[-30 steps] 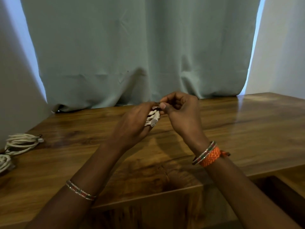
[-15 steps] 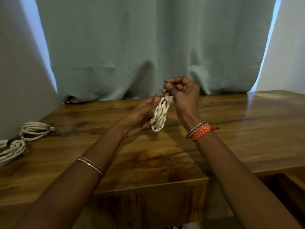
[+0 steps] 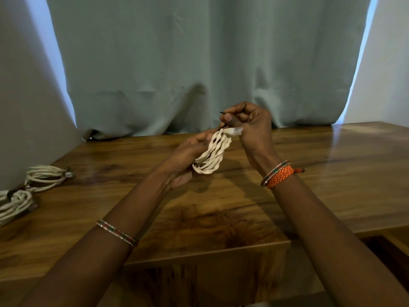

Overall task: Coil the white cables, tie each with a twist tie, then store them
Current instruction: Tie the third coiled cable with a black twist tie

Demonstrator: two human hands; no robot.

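Note:
A coiled white cable (image 3: 211,155) hangs in the air above the wooden table (image 3: 321,162), its loops bunched together and its plug end (image 3: 235,130) sticking out to the right at the top. My left hand (image 3: 188,158) cups the coil from the left. My right hand (image 3: 250,125) pinches a thin dark twist tie (image 3: 222,113) at the top of the coil, with one end of the tie poking up to the left.
Two tied white cable coils lie at the table's left edge, one (image 3: 47,176) farther back and one (image 3: 15,203) nearer. A grey-green curtain (image 3: 199,63) hangs behind the table. A dark opening (image 3: 389,251) shows below the table's front right.
Both hands have lifted the coil off the table; its loops now hang down open instead of being squeezed in my left hand. My right hand keeps working the tie at the top.

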